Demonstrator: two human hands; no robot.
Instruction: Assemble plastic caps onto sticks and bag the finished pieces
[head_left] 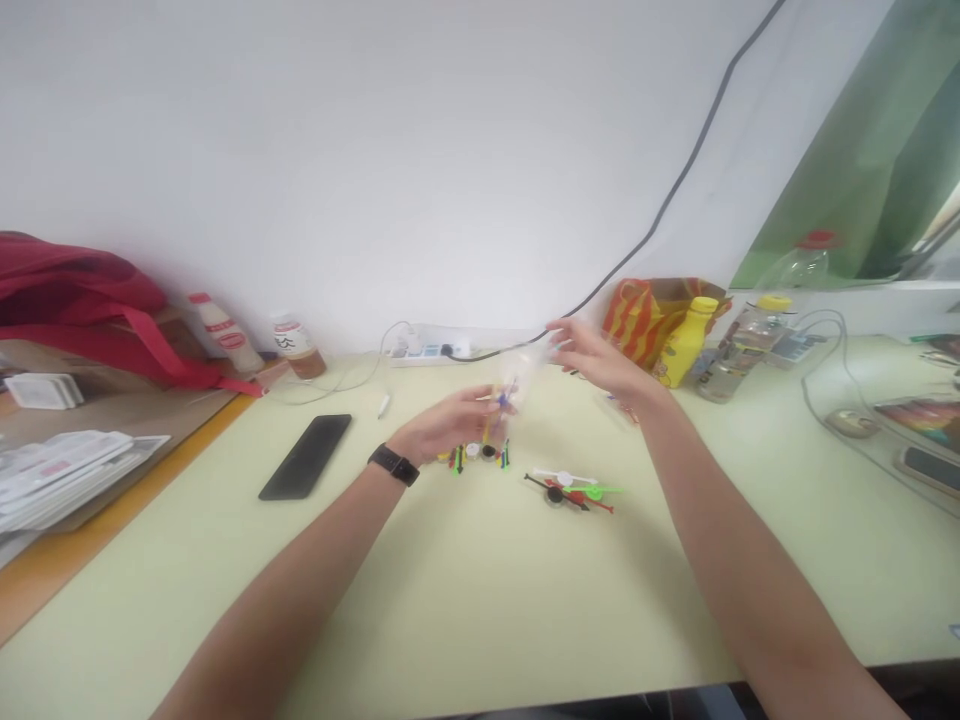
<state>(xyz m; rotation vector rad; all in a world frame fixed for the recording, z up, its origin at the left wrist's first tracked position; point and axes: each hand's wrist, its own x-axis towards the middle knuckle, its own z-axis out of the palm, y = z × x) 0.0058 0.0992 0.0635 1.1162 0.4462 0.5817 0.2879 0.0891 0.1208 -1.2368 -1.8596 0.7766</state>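
Note:
My left hand (454, 420), with a black watch on the wrist, is closed on a clear plastic bag (517, 400). A blue and a yellow piece show at the bag, blurred. My right hand (592, 355) is raised at the bag's upper right, fingers apart; whether a fingertip touches the bag I cannot tell. Under my left hand lies a row of small coloured plastic pieces (472, 453), partly hidden by the fingers. To their right, a loose pile of arrow-shaped plastic pieces (566, 490) with round hubs, in white, black, red and green, lies on the table.
A black phone (306, 457) and a white pen-like stick (385, 405) lie on the left. A power strip (427, 345) is by the wall. Bottles (296, 345) stand at the back left. A yellow bottle (686, 343) and a striped bag (630, 320) stand back right.

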